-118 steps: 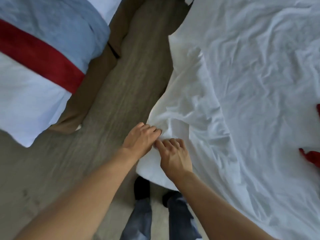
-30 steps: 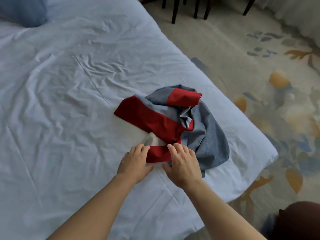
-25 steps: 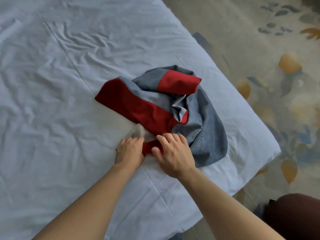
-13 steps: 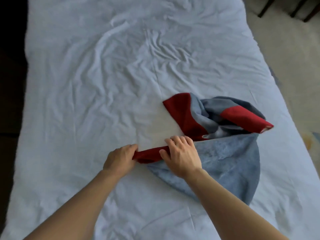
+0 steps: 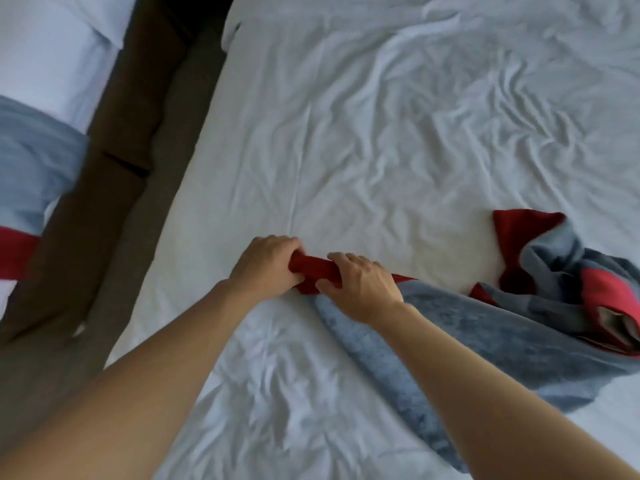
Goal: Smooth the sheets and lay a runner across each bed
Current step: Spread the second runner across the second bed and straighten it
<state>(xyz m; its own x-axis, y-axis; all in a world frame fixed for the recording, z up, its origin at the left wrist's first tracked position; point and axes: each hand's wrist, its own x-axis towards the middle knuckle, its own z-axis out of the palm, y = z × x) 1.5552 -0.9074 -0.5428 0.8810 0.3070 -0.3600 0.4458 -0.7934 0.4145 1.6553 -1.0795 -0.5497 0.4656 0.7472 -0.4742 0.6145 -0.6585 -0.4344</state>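
A wrinkled white sheet (image 5: pixel 363 126) covers the bed in front of me. On it lies a grey and red runner (image 5: pixel 512 341), bunched up at the right and partly drawn out toward the bed's left side. My left hand (image 5: pixel 266 263) grips the red end of the runner, fingers curled round it. Right beside it, my right hand (image 5: pixel 360 285) grips the same red edge, with the grey cloth trailing off under my forearm.
A strip of brown floor (image 5: pixel 114 209) separates this bed from a second bed (image 5: pixel 52 64) at the left, which has a grey and red runner (image 5: pixel 24 188) lying across its white sheet. This bed's left edge runs close to my left hand.
Both hands have pulled the runner's red end leftward across the sheet, stretching the cloth out of its heap. My view swung left, so the other bed and the floor gap came into sight.
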